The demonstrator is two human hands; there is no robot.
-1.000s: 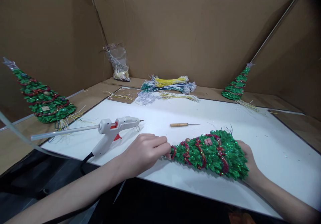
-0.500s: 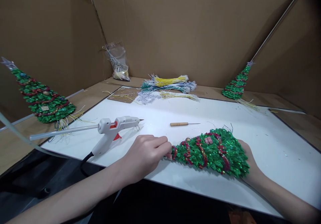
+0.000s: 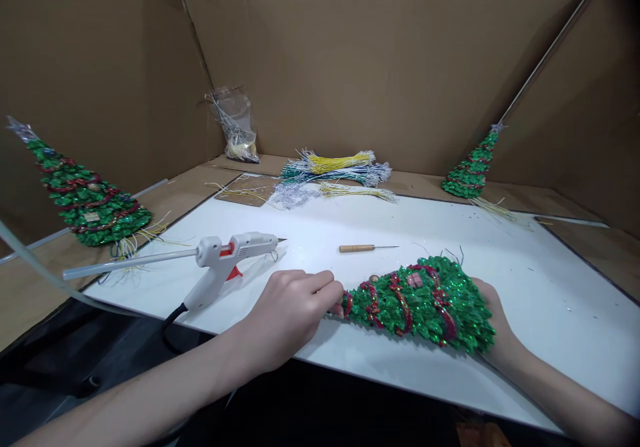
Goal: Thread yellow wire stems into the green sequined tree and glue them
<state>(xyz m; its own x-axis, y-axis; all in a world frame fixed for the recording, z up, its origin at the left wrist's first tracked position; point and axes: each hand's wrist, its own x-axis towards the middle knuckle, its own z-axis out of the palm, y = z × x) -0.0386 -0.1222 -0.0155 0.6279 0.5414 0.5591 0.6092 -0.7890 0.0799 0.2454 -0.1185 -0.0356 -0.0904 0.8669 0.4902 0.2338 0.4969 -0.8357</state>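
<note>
A small glittery green Christmas tree [image 3: 415, 303] with red garland lies on its side over the table's front edge, its tip to the left. My left hand [image 3: 305, 307] is closed around the tip, fingers pressed together; what is between them besides the tip is hidden. My right hand [image 3: 493, 320] holds the tree at its wide base, with the fingers out of sight behind or inside it. Thin wires [image 3: 457, 255] stick out near the base. Beyond the tree lies an awl [image 3: 357, 248] with a wooden handle. To the left stands a white glue gun [image 3: 220, 260] with a glue stick in its back.
Other decorated trees stand at the left [image 3: 95, 200] and back right [image 3: 473, 167], with loose wires under them. Bundled wires [image 3: 340, 167], small clear pieces [image 3: 295, 195] and a plastic bag [image 3: 237, 127] sit at the back. Cardboard walls [image 3: 320, 67] enclose the white table [image 3: 550, 287].
</note>
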